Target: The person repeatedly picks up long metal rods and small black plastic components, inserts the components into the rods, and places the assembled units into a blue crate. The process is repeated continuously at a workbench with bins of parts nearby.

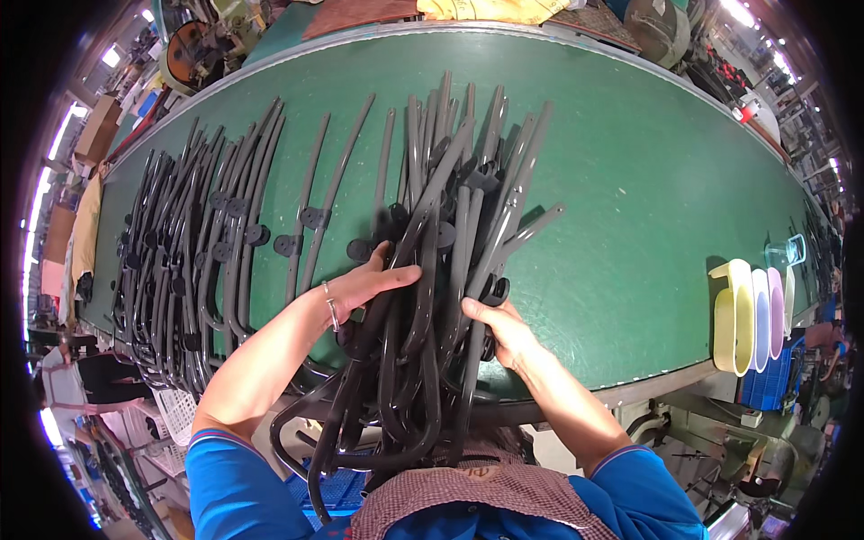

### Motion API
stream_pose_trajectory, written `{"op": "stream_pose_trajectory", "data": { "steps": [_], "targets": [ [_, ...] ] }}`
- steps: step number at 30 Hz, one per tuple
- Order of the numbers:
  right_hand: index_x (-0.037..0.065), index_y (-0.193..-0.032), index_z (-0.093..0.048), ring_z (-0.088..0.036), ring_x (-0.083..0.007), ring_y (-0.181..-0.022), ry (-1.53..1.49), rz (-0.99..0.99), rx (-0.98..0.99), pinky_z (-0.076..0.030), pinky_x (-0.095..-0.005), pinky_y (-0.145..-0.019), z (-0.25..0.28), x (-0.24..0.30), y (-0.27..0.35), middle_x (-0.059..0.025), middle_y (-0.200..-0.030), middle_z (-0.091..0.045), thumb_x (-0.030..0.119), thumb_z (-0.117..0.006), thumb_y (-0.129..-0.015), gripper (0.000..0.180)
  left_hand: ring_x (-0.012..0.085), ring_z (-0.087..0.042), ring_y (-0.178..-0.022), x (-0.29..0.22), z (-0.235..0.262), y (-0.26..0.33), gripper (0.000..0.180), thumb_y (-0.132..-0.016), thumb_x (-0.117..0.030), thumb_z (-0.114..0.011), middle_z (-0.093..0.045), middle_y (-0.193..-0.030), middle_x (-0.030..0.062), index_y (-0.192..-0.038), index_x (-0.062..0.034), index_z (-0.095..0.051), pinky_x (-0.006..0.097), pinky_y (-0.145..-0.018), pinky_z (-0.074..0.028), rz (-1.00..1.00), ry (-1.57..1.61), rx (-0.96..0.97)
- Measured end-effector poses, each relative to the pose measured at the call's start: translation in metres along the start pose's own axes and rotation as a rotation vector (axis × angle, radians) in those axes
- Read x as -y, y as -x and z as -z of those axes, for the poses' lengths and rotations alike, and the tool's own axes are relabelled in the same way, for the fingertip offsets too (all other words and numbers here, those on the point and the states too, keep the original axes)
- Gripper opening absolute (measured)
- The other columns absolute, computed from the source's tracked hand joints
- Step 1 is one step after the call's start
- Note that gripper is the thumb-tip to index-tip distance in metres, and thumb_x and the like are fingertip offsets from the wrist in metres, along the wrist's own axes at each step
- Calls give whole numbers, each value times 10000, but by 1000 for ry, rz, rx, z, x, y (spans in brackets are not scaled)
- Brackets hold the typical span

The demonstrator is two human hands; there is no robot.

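A loose bundle of bent black metal tubes [433,297] lies in front of me, straight ends pointing across the table and curved ends hanging over the near edge. Round black plastic fittings sit along the tubes. My left hand [364,286] grips the bundle's left side, thumb stretched over the tubes and some fingers hidden behind them. On the right side, my right hand [500,328] closes round the outer tubes, with its thumb on top. To the left, two tubes with round fittings [312,218] lie apart from the bundle.
A large pile of similar black tubes [171,243] covers the green table's [621,234] left end. Yellow [733,315], blue and purple plastic bins stand at the right edge. A blue crate [767,378] sits below them. Machinery [193,45] stands beyond the far edge.
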State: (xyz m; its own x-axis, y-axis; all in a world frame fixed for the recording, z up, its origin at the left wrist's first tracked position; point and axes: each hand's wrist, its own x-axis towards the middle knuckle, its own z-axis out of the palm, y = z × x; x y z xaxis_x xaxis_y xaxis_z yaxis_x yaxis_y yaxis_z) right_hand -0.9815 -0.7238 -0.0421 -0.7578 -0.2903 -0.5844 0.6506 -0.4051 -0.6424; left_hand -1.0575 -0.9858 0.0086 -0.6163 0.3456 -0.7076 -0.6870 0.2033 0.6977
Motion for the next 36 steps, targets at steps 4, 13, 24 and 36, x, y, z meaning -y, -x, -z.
{"op": "stream_pose_trajectory", "data": {
  "steps": [4, 13, 24, 36],
  "targets": [
    [9, -1287, -591, -684, -241, -1054, -127, -23, 124, -541, -420, -970, 41, -16, -20, -129, -1166, -696, 308, -840, -828, 602, 247, -595, -1251, -4, 16, -7, 1030, -793, -724, -673, -552, -1436, 131, -1531, -79, -356, 420, -1064, -483, -13, 187, 228],
    [14, -1293, -581, -723, -229, -938, -487, 37, 327, -627, -360, -763, 60, -70, -84, -114, -1114, -712, 593, -855, -659, 901, 271, -567, -1285, 8, 35, -27, 1040, -779, -851, -524, -563, -1418, 149, -1479, -85, -467, 438, -1093, -461, -36, 209, 316],
    [-7, -1328, -534, -730, -296, -943, -608, 33, 466, -644, -469, -776, 61, -70, -76, -158, -1107, -701, 472, -884, -713, 855, 239, -479, -1332, 28, 36, -34, 1063, -766, -752, -656, -458, -1478, 75, -1566, -159, -284, 450, -1103, -439, -57, 275, 412],
    [16, -1364, -516, -691, -246, -1025, -485, 297, 382, -618, -412, -852, 44, -63, 8, -106, -1194, -666, 450, -929, -671, 916, 240, -653, -1078, 38, 13, -21, 1088, -687, -791, -670, -639, -1210, 92, -1445, -40, -454, 401, -904, -580, -121, 214, 441]
  ]
}}
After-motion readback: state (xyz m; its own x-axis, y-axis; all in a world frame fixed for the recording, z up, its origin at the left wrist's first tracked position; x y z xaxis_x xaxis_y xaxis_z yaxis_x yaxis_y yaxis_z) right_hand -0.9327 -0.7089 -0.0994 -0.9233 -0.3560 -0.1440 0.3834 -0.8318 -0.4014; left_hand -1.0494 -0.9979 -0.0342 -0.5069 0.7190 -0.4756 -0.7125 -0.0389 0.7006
